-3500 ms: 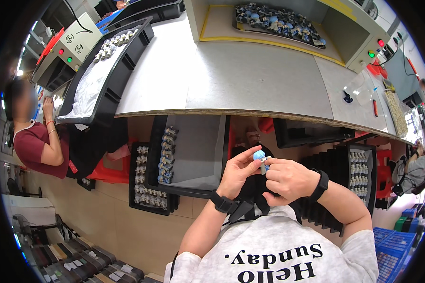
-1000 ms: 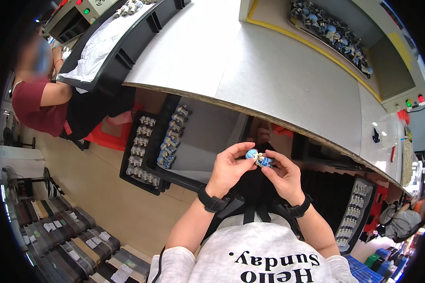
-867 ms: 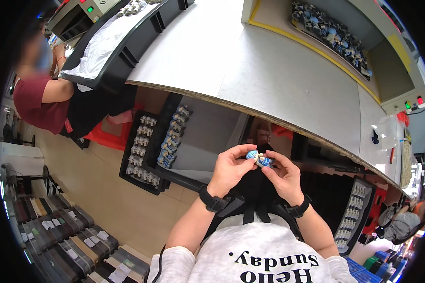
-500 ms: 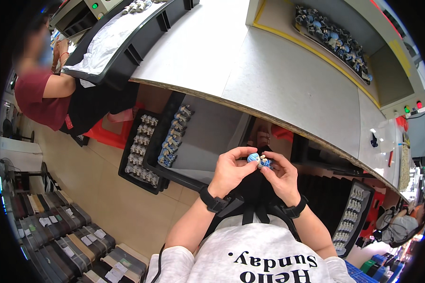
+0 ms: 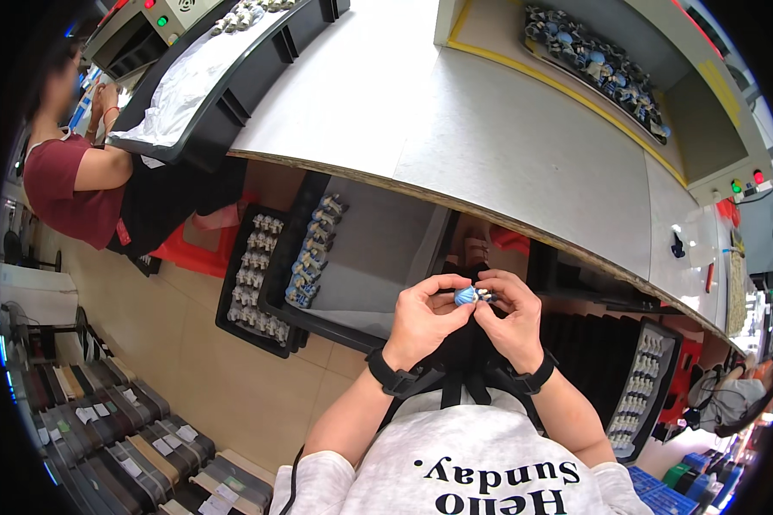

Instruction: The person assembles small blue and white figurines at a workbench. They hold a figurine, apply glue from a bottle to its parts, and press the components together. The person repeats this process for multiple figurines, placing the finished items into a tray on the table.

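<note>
A small figurine (image 5: 466,296) with a ribbed light-blue top and cream and dark parts is held between my two hands, above my lap. My left hand (image 5: 428,316) pinches its blue end between thumb and fingers. At the other end, the fingertips of my right hand (image 5: 510,314) close on the cream and dark part, hiding some of it. Just left of my hands, a black tray (image 5: 374,232) lined with grey sheet holds a row of similar blue figurines (image 5: 316,249) along its left side.
A grey-white worktable (image 5: 524,163) spans the front. On it stand a machine (image 5: 704,146) with a tray of blue figurines (image 5: 597,69) inside and a black bin (image 5: 185,94) lined with white sheet. A co-worker (image 5: 77,184) sits at left. Stacked cases (image 5: 103,412) stand lower left.
The figurine has turned in my fingers, so its ribbed blue top shows more and its blue body less. My hands stay close together at nearly the same place.
</note>
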A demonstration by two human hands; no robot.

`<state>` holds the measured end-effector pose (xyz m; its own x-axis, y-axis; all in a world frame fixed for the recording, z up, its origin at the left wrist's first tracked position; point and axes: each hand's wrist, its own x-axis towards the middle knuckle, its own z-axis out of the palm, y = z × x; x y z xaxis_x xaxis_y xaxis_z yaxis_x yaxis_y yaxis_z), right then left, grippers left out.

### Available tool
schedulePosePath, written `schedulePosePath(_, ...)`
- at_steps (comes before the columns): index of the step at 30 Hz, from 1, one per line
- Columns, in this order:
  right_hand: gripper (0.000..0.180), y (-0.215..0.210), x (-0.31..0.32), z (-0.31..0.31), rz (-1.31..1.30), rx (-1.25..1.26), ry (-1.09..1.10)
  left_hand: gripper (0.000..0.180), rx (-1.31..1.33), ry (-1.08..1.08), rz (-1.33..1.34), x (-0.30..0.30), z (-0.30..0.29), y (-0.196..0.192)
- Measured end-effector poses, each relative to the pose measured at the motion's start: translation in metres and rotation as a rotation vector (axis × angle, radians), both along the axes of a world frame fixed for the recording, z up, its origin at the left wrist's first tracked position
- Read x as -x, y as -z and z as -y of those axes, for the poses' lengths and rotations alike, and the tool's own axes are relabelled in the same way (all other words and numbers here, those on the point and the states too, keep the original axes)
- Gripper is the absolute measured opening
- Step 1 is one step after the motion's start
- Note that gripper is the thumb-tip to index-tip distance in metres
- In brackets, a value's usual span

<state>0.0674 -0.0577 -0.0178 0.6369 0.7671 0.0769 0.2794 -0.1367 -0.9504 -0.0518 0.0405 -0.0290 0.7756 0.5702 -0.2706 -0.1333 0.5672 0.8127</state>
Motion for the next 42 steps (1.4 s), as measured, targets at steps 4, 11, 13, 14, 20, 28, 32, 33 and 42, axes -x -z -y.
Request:
schedulePosePath(4, 0.022, -0.004, 0.002, -0.001, 0.062, 0.007, 0.025, 0.034, -0.027, -0.029, 0.041, -0.001, 0.003, 0.002)
schedulePosePath(11, 0.022, -0.009, 0.000, 0.000, 0.168, 0.040, -0.004, 0.028, -0.024, -0.041, 0.088, 0.000, 0.001, 0.016)
schedulePosePath(13, 0.022, -0.007, 0.001, 0.001, 0.213, 0.023, -0.004, 0.026, -0.008, -0.011, 0.040, -0.001, -0.002, 0.012)
schedulePosePath(14, 0.023, -0.007, 0.002, 0.002, 0.235, 0.016, -0.005, 0.025, 0.001, 0.003, 0.015, -0.001, -0.003, 0.011)
schedulePosePath(20, 0.033, -0.003, 0.002, 0.003, 0.221, 0.019, -0.065, 0.026, 0.072, -0.025, -0.002, -0.002, -0.003, 0.015)
schedulePosePath(28, 0.041, 0.004, -0.017, 0.031, 0.343, 0.103, -0.049, 0.040, -0.212, -0.174, -0.413, 0.004, -0.073, 0.055)
schedulePosePath(32, 0.035, -0.002, -0.026, 0.048, 0.328, 0.128, -0.063, 0.034, -0.450, -0.354, -0.553, 0.007, -0.163, 0.119)
schedulePosePath(33, 0.034, -0.006, -0.027, 0.050, 0.337, 0.121, -0.059, 0.034, -0.833, -0.357, -0.614, 0.010, -0.190, 0.140)
schedulePosePath(42, 0.030, -0.062, -0.068, 0.085, 0.483, 0.098, 0.077, 0.034, -1.130, -0.093, -1.496, -0.023, -0.282, 0.193)
